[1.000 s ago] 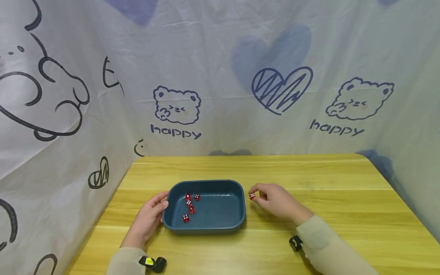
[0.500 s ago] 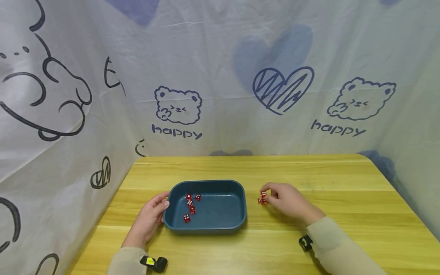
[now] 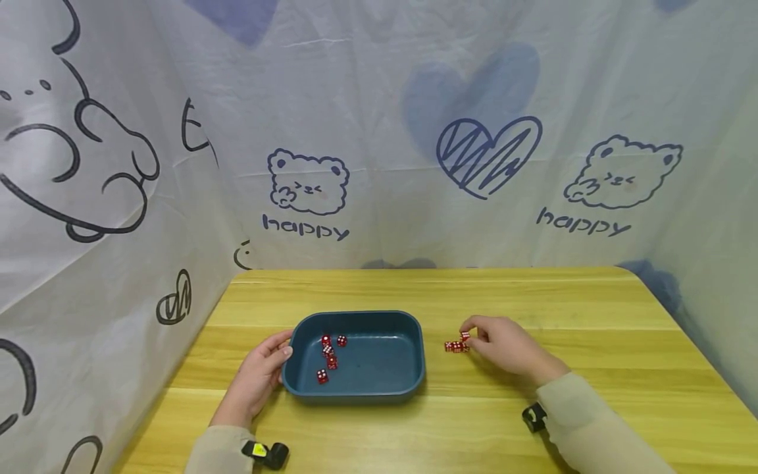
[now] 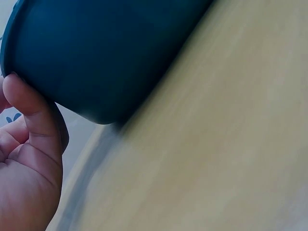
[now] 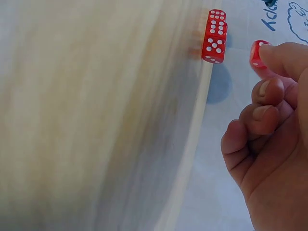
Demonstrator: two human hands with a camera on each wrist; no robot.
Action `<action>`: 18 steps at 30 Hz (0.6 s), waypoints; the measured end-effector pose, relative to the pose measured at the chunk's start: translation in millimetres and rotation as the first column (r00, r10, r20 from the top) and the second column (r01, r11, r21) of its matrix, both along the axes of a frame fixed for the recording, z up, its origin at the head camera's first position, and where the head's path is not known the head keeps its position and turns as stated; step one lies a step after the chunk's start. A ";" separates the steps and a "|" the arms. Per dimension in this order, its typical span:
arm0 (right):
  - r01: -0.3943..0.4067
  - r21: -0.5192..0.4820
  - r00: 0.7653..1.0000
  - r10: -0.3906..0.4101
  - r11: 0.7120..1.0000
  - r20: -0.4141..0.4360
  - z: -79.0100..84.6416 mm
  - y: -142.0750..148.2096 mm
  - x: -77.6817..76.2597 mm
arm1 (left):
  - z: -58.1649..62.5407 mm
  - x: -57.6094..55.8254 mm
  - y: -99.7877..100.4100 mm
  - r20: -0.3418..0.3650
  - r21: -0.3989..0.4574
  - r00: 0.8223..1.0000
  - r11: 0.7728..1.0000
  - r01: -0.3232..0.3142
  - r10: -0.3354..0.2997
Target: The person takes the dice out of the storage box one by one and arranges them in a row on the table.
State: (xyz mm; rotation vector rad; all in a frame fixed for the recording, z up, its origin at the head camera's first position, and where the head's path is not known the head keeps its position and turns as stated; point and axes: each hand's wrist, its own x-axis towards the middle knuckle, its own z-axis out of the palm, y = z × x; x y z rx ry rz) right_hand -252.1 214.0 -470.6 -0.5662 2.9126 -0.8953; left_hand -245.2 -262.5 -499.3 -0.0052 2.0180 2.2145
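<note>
- Left arm (image 3: 220, 453) and right arm (image 3: 598, 424) extended forward, angled inward.
- Left hand (image 3: 256, 374) held in a grip, thumb set opposite fingers.
- Right hand (image 3: 506, 345): thumb and forefinger drawn into a pinch; other three fingers curled toward palm.

Left hand (image 3: 253, 375) gripping the left end of the dark blue tray (image 3: 373, 365), five red dice (image 3: 328, 351) lying inside toward that side! And across, the right hand (image 3: 503, 345) pinches a red die (image 3: 464, 336) over the right end of a short dice row (image 3: 456, 347) on the yellow desk (image 3: 462, 434), bear-printed cloth (image 3: 379, 131) behind.
</note>
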 end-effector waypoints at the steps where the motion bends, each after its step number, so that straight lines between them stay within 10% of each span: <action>1: 0.003 0.006 1.000 -0.003 1.000 -0.002 -0.7 0.8 -0.2 | 0.0 -0.1 -0.1 -0.001 0.002 1.000 1.000 0.002 -0.002; 18: 0.012 0.034 1.000 -0.013 0.999 0.008 -5.3 10.2 -0.7 | 3.1 1.4 1.3 0.017 -0.001 1.000 1.000 -0.008 0.008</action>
